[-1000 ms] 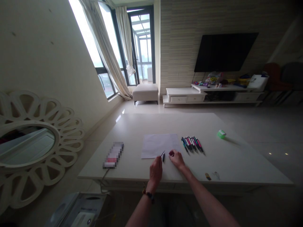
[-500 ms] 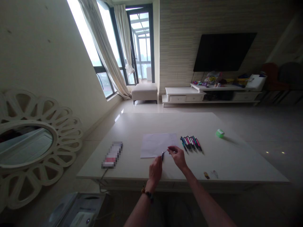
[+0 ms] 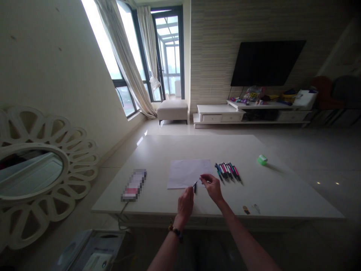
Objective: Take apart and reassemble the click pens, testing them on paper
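Just over the near edge of the paper point(image 3: 183, 171), my two hands are close together. My left hand point(image 3: 185, 201) is closed, with a slim dark pen part point(image 3: 194, 184) at its fingertips. My right hand point(image 3: 211, 186) pinches the thin far end of this part, a little to the right. A short dark piece point(image 3: 195, 189) shows beside the left fingers; whether it is held or lies on the table I cannot tell. To the right of the paper lies a row of several pens point(image 3: 228, 171) with coloured barrels, near my right hand.
On the white table point(image 3: 158, 146), a blurred-out phone point(image 3: 134, 185) with a cable lies left. A green container point(image 3: 262, 159) stands at the right. A small yellow-and-dark item point(image 3: 246, 209) and a clear item point(image 3: 256, 208) lie by the front edge. A round mirror point(image 3: 66, 165) is at the left.
Both hands keep nearly the same place and grip. The short dark piece beside my left fingers shows slightly more clearly.
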### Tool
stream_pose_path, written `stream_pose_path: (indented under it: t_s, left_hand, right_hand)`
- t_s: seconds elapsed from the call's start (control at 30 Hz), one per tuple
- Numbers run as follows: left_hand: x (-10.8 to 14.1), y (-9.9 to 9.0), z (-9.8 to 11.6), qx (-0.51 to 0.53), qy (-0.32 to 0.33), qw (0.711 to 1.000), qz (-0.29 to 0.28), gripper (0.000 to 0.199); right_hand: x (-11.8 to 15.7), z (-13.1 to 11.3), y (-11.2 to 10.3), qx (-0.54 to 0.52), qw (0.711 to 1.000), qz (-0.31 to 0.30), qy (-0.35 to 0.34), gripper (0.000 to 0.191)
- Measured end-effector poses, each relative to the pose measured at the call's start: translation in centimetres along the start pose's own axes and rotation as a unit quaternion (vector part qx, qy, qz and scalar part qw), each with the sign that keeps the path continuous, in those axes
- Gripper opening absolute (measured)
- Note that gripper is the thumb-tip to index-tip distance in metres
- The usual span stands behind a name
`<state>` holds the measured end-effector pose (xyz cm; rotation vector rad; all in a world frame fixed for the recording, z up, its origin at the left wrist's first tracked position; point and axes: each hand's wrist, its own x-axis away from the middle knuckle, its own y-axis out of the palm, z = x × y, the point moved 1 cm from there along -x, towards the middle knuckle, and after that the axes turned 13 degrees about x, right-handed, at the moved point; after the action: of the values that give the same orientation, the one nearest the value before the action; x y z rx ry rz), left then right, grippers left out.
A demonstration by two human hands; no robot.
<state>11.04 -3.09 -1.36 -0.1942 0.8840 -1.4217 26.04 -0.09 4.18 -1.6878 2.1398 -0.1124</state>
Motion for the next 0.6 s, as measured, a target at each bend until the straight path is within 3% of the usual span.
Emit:
stream_pose_path:
  t_s: [0.37, 0.47, 0.6]
  left_hand:
    - [-0.1, 0.0, -0.1, 0.029, -0.011, 0.999, 0.004, 0.023]
    - [-0.1, 0.0, 0.0, 0.032, -0.027, 0.999, 0.019, 0.023]
    - [-0.1, 0.0, 0.0, 0.042, -0.032, 0.998, 0.022, 0.024]
  right_hand:
    - [1.0, 1.2, 1.9, 0.024, 0.993, -0.117, 0.005, 0.040]
    - [0.3, 2.4, 2.1, 0.173, 0.977, -0.115, 0.042, 0.028]
    - [-1.1, 3.3, 3.0, 0.358, 0.921, -0.124, 0.091, 0.032]
